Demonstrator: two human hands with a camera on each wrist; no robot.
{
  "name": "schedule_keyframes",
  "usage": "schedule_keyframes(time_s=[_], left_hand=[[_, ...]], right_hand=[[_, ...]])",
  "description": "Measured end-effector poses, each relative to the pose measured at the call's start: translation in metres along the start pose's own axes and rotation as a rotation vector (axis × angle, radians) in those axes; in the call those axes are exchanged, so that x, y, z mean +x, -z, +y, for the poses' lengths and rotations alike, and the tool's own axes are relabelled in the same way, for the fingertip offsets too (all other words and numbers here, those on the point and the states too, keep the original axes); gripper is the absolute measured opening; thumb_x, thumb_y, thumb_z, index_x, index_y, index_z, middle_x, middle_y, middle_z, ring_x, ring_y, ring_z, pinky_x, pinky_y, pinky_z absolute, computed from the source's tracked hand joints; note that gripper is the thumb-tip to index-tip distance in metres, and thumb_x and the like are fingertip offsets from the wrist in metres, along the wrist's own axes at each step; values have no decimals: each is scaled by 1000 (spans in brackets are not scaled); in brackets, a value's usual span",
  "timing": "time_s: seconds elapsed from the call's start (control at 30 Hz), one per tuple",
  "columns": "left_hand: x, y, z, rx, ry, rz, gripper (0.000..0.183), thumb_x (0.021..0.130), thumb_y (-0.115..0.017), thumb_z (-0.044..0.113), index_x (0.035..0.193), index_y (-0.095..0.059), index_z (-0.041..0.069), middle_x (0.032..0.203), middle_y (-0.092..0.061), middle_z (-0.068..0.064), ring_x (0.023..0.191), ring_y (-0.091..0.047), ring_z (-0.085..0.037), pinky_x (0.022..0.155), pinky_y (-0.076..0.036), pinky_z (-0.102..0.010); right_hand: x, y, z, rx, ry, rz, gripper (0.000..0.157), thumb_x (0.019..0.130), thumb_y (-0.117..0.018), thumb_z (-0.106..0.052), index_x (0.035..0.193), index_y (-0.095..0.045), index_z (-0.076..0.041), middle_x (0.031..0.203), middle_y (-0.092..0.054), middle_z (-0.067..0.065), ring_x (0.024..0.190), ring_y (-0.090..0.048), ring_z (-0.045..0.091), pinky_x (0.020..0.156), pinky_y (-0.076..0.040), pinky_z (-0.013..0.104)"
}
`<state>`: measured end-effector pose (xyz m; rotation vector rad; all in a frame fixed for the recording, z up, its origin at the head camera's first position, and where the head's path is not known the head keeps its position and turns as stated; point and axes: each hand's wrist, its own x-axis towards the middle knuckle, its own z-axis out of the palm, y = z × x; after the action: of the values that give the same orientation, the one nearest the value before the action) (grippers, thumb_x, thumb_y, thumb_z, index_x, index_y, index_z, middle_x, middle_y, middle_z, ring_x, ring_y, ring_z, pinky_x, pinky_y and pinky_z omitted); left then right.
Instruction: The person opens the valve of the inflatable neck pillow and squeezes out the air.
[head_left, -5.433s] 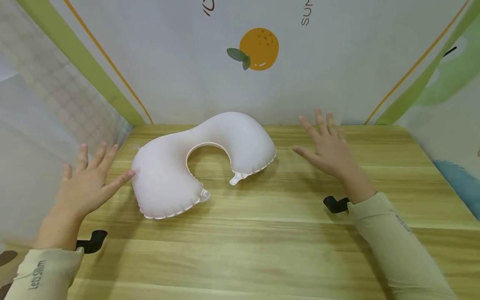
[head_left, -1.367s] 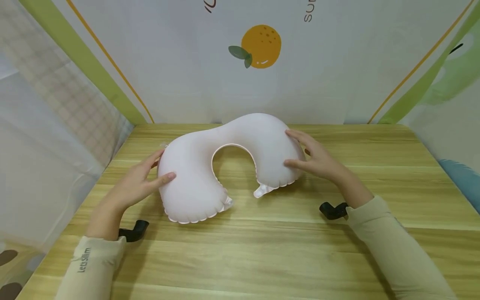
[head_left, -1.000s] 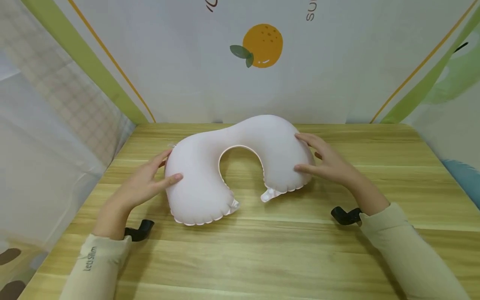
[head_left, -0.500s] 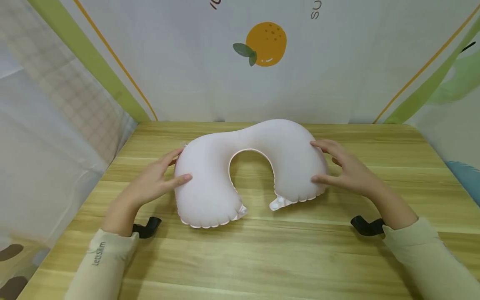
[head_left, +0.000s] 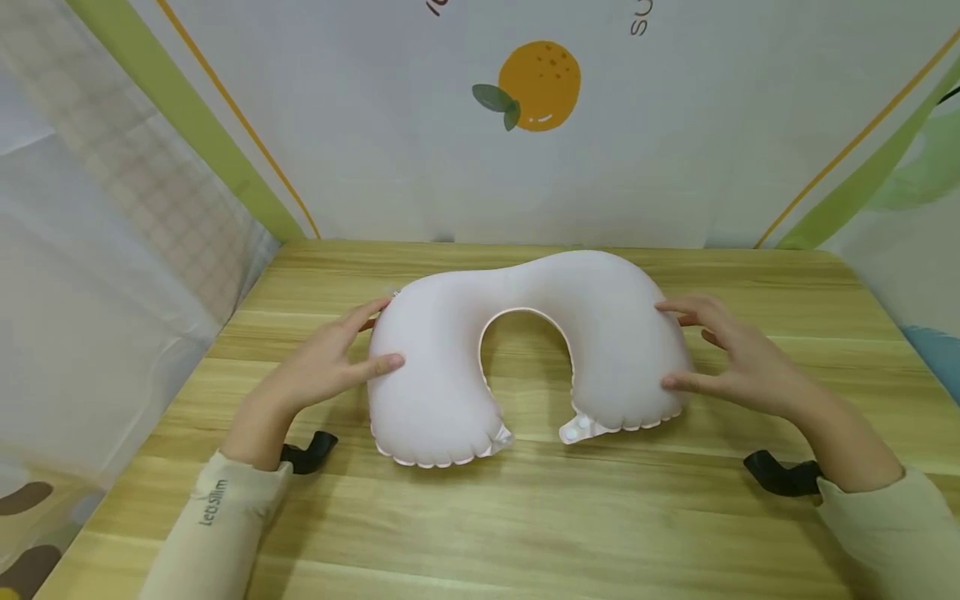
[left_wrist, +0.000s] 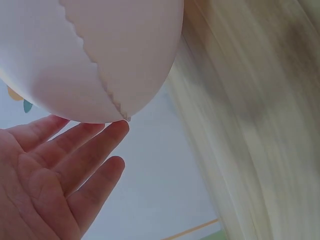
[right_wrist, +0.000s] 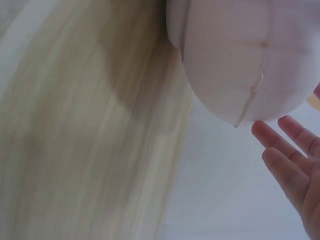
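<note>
A pale pink, inflated U-shaped neck pillow is on the wooden table, its opening facing me and its two snap tabs apart. My left hand holds its left end, thumb on the upper face and fingers at the outer side. In the left wrist view the fingertips touch it near the scalloped seam, with the little finger apart. My right hand holds the right end likewise, thumb on top. In the right wrist view its fingertips meet the pillow by the seam. Whether the pillow is lifted, I cannot tell.
The wooden table reaches back to a white printed curtain with an orange on it. More cloth hangs at the left and right. Black camera mounts stick out from both wrists.
Both hands, earlier spread with the right one away from the pillow, now hold its ends. The pillow has shifted right and towards me; over the last second both hands have moved along with it.
</note>
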<state>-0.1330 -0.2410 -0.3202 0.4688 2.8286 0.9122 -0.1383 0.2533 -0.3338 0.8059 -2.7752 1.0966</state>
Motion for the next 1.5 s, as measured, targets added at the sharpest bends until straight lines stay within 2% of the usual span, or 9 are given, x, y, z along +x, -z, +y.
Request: schedule_keyframes(time_s=[0.07, 0.2, 0.33, 0.43, 0.5, 0.8, 1.07, 1.23, 1.5], left_hand=[[0, 0, 2, -5, -9, -6, 86, 90, -66, 54, 159, -21, 27, 160, -36, -1, 145, -40, -32, 107, -38, -68], [0, 0, 4, -1, -14, -11, 88, 89, -67, 54, 159, -22, 27, 160, -36, 0, 144, -40, -32, 106, -39, -68], [1, -3, 7, 4, -25, -19, 87, 89, -68, 55, 159, -23, 29, 160, -36, 0, 144, -41, -31, 106, -39, -68], [3, -6, 10, 5, -48, -25, 86, 89, -68, 54, 159, -23, 28, 160, -37, 0, 144, -41, -31, 107, -38, -68], [5, -8, 12, 5, -63, -31, 86, 90, -67, 53, 159, -23, 27, 160, -36, -1, 143, -42, -31, 108, -38, -67], [15, -11, 20, -8, -93, -60, 88, 89, -68, 54, 159, -24, 23, 160, -36, -3, 144, -41, -27, 113, -35, -63], [23, -15, 25, -18, -105, -76, 86, 89, -67, 56, 158, -24, 28, 158, -38, -1, 144, -42, -25, 112, -37, -61], [29, -17, 29, -37, -111, -90, 85, 89, -66, 56, 158, -25, 29, 159, -37, 0, 144, -41, -25, 113, -36, -61], [39, -22, 33, -46, -125, -112, 85, 89, -65, 59, 158, -24, 30, 159, -36, 1, 144, -40, -22, 115, -35, -59]], right_hand=[[-3, 1, -1, 2, 1, 0, 86, 69, -91, -13, 143, -47, -23, 144, -44, -3, 114, -44, -7, 98, -42, 69], [-8, 3, -3, -26, 3, 1, 88, 66, -93, -15, 141, -48, -22, 141, -45, -3, 110, -44, -9, 96, -44, 63], [-17, 7, 0, -83, 20, -3, 90, 66, -93, -18, 142, -47, -22, 139, -44, -5, 111, -45, -11, 99, -45, 34], [-24, 11, 5, -90, 29, -5, 91, 66, -93, -17, 144, -46, -21, 140, -43, -6, 112, -45, -12, 93, -37, 10], [-28, 13, 6, -78, 16, -6, 92, 66, -93, -15, 144, -46, -21, 139, -43, -4, 112, -45, -13, 91, -32, 4], [-42, 20, 0, -54, -70, -5, 92, 63, -94, -16, 141, -46, -24, 135, -42, -9, 109, -46, -8, 90, -27, 0], [-52, 21, 2, -96, -54, 17, 93, 62, -95, -15, 141, -46, -23, 134, -42, -12, 106, -46, -12, 90, -27, -1], [-58, 24, 7, -120, -42, 3, 94, 65, -93, -16, 144, -43, -22, 136, -39, -17, 108, -44, -14, 89, -25, -1], [-65, 29, 18, -90, -52, 1, 94, 67, -92, -11, 146, -42, -20, 138, -37, -22, 109, -43, -15, 90, -23, -3]])
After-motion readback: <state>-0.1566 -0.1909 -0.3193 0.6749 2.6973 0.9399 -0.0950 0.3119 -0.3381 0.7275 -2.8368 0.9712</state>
